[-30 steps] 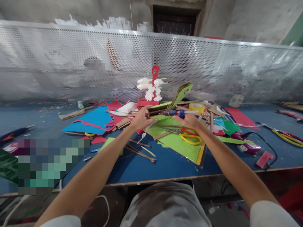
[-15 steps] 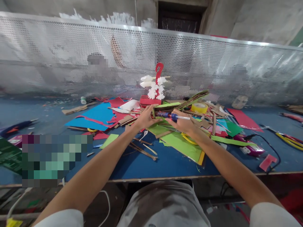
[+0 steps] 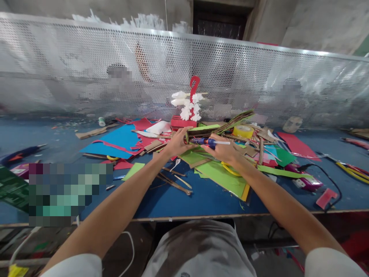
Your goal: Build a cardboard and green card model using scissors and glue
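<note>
From my remote seat I see the left hand [image 3: 178,145] pinching one end of a green-edged cardboard piece [image 3: 236,120] between thumb and fingers, over the middle of the table [image 3: 161,207]. The right hand [image 3: 223,151] is wrapped round a blue glue gun [image 3: 211,143], its nozzle toward the table's left edge and close by the cardboard; I cannot tell whether they touch. Near the back edge stands a red paper figure [image 3: 193,90] with white flowers [image 3: 187,111]; a green sheet [image 3: 221,179] lies nearer the front edge

Arms [image 3: 127,192] out fwd; L hand [image 3: 178,143] curled, R hand [image 3: 221,149] clenched.
</note>
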Demonstrator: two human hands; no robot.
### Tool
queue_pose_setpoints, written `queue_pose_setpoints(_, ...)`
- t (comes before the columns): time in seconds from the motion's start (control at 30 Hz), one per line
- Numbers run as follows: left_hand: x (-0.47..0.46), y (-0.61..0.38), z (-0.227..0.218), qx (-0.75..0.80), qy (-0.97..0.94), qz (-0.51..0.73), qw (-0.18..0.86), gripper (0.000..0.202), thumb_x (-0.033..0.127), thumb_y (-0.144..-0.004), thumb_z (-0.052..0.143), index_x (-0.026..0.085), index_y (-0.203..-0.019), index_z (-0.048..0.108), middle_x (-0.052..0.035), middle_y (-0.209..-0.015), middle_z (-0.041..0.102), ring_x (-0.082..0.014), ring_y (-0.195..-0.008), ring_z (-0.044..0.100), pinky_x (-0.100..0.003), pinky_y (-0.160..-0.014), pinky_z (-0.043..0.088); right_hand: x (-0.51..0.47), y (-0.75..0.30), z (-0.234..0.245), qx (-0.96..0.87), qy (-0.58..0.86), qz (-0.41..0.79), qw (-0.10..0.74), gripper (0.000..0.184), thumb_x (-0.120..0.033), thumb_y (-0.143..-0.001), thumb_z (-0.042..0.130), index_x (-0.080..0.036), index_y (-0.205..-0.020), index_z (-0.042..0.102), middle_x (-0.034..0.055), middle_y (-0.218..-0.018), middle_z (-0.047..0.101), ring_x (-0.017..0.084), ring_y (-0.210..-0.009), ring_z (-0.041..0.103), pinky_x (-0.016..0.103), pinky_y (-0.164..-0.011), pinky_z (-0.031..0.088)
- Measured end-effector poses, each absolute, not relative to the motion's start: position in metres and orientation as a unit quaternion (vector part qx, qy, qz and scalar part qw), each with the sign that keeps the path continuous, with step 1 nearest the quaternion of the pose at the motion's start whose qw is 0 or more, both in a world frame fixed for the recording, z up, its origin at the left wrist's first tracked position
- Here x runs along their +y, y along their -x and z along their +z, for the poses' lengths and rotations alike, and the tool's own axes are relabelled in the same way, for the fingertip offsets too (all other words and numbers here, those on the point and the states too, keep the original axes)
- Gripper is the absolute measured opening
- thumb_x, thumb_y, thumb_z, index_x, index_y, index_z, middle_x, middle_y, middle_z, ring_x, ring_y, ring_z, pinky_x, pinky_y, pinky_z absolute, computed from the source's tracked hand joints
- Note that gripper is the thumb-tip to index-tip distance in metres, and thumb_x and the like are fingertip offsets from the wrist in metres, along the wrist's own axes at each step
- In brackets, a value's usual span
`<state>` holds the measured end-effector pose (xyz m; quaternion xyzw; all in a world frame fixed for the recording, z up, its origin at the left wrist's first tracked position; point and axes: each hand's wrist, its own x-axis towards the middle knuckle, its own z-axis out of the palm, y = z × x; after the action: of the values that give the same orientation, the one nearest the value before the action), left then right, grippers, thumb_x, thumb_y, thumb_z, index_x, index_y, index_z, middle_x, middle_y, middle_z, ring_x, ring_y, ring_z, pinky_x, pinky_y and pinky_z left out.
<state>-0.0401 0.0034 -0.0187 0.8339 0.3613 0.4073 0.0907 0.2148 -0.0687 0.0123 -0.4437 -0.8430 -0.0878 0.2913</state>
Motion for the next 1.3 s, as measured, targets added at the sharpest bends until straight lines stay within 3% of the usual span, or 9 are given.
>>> queue_pose_setpoints(0.27,0.003,0.042,-0.019,0.363,-0.834,0.406,0.089,0.087,0.061,-0.081,0.081,0.025,-0.153,0.047,-0.0133,-0.143,0.059,-0.0330,-0.133,0.060,-0.047,-0.114,0.049,-0.075,-0.217,0.020,-0.853,0.414,-0.033,0.316,0.040,-0.061,-0.103,0.049,-0.024,-0.096,0.063,0.0100,-0.111,0.072,0.025,-0.090,0.067,0.034,-0.074,0.046)
queue_pose_setpoints(0.47,0.002,0.041,-0.018,0.363,-0.833,0.410,0.087,0.086,0.062,-0.081,0.081,0.026,-0.152,0.049,-0.0132,-0.143,0.059,-0.0325,-0.131,0.062,-0.046,-0.114,0.049,-0.074,-0.216,0.017,-0.826,0.464,-0.064,0.313,0.047,-0.068,-0.103,0.045,-0.026,-0.093,0.064,0.0091,-0.095,0.072,0.027,-0.083,0.068,0.035,-0.070,0.044)
queue_pose_setpoints(0.87,0.004,0.042,-0.020,0.361,-0.835,0.406,0.094,0.087,0.061,-0.081,0.081,0.027,-0.154,0.047,-0.0127,-0.143,0.058,-0.0321,-0.131,0.062,-0.046,-0.111,0.052,-0.068,-0.210,0.010,-0.827,0.470,-0.116,0.288,0.054,-0.068,-0.105,0.039,-0.023,-0.096,0.067,0.0133,-0.099,0.072,0.030,-0.087,0.069,0.036,-0.067,0.042)
queue_pose_setpoints(1.13,0.002,0.041,-0.017,0.364,-0.830,0.413,0.094,0.085,0.059,-0.080,0.081,0.025,-0.151,0.049,-0.0126,-0.141,0.060,-0.0314,-0.131,0.062,-0.046,-0.114,0.049,-0.075,-0.213,0.018,-0.833,0.467,-0.095,0.281,0.047,-0.064,-0.104,0.047,-0.023,-0.090,0.065,0.0098,-0.092,0.072,0.025,-0.079,0.068,0.032,-0.068,0.043)
queue_pose_setpoints(1.3,0.003,0.042,-0.017,0.358,-0.833,0.413,0.091,0.084,0.061,-0.081,0.080,0.025,-0.151,0.050,-0.0130,-0.141,0.061,-0.0320,-0.132,0.062,-0.046,-0.113,0.050,-0.075,-0.215,0.016,-0.835,0.440,-0.076,0.323,0.039,-0.058,-0.104,0.051,-0.023,-0.098,0.068,0.0085,-0.101,0.074,0.024,-0.085,0.069,0.032,-0.074,0.046)
